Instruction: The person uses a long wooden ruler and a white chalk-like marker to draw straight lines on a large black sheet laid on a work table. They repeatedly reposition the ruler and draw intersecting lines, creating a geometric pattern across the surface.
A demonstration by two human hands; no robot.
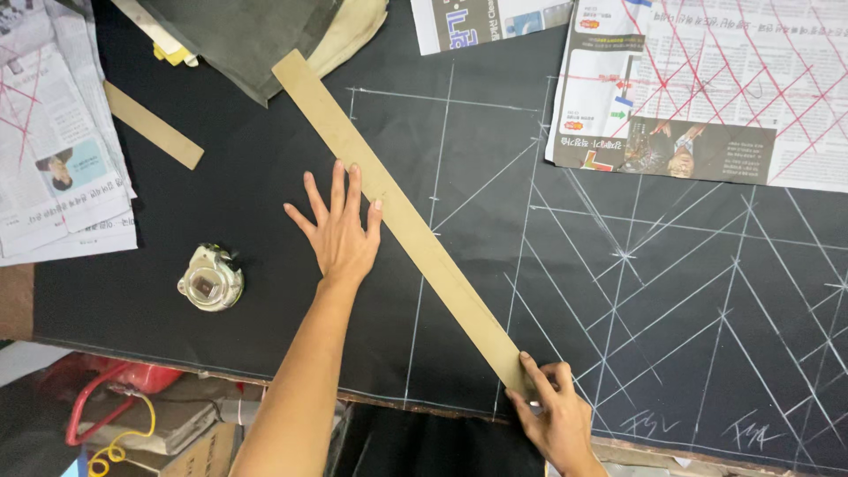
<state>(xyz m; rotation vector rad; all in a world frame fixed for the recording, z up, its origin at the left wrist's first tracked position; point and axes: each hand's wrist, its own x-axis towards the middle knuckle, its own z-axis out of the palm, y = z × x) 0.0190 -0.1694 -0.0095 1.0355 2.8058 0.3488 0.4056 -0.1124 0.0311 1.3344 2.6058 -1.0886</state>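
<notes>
The left hand [343,231] lies flat, fingers spread, against the long cardboard strip [402,216]; the right hand [555,413] pinches its lower end on black cloth [265,265].

A long strip [402,210] lies diagonally on a cloth [265,291] covering the table. The left hand [340,231] rests flat just left of its middle; the right hand [552,415] holds its near end. A tape measure [210,279] sits further left. Newspapers [707,79] lie behind.

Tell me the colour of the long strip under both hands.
Tan, like plain cardboard: the long strip, best seen in the head view.
</notes>
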